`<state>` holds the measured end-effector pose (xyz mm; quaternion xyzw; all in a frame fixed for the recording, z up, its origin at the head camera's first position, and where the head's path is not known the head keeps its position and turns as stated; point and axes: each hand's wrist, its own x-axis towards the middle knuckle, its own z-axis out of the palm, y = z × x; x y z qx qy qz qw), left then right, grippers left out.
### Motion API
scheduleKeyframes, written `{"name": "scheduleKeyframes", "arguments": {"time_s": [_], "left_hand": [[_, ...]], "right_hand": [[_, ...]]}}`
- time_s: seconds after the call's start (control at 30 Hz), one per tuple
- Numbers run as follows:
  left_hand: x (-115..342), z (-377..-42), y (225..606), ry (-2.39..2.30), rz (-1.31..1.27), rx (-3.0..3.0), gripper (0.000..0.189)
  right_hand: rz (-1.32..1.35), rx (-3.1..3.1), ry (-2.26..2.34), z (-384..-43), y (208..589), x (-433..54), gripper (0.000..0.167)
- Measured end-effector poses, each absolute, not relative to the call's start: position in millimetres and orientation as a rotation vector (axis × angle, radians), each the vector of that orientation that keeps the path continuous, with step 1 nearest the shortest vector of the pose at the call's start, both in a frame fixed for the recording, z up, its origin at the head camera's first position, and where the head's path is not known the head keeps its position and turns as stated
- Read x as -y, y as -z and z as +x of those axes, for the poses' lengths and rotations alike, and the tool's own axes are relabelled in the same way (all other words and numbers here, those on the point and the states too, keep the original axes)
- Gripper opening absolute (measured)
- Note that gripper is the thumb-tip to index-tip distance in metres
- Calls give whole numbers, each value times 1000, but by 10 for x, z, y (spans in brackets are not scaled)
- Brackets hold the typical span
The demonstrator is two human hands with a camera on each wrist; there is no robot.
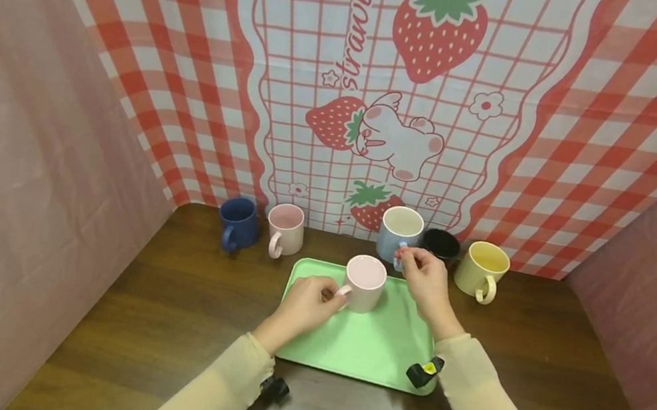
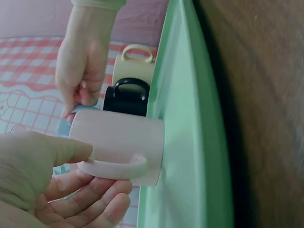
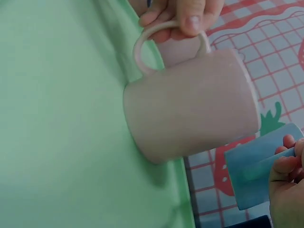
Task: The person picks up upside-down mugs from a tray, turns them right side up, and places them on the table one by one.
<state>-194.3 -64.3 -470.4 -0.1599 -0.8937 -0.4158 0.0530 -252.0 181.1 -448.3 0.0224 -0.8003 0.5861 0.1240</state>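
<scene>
My left hand (image 1: 307, 306) pinches the handle of a pale pink mug (image 1: 364, 294) between thumb and fingers, as the left wrist view shows closely. That mug is upright at the back part of a light green tray (image 1: 361, 350); its base meets the tray surface in the right wrist view. My right hand (image 1: 429, 288) reaches over the tray's back right and pinches the handle of a light blue mug (image 1: 391, 240) with a cream inside. The blue mug is upright behind the tray, and the right fingers (image 3: 285, 164) cover part of its handle.
Behind the tray on the brown wooden table (image 1: 186, 297), a navy mug (image 1: 240, 221) and a second pink mug (image 1: 289, 231) stand to the left. A black mug (image 1: 442, 242) and a yellow mug (image 1: 471, 273) stand right of the blue one. A strawberry-print cloth (image 1: 287, 140) hangs behind.
</scene>
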Motion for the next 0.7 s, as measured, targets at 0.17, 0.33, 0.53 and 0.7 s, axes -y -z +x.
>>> {"name": "scheduleKeyframes", "arguments": {"time_s": [0.17,0.33,0.53,0.7], "left_hand": [[730,-1990,4683,1278,-497,2752,11],[817,-2035,4656,1289,-528,2797,14],[877,-2065,4630,1312,-556,2828,14],[890,-2067,4628,1314,-560,2815,15]], "right_hand": [[1,2384,-1693,-2573,4599,-1777,27],[-28,2431,-1695,-2621,4707,-1768,31],[-39,2459,-1666,-2663,4774,-1746,31],[-47,2488,-1628,-2684,4810,-1718,30]]}}
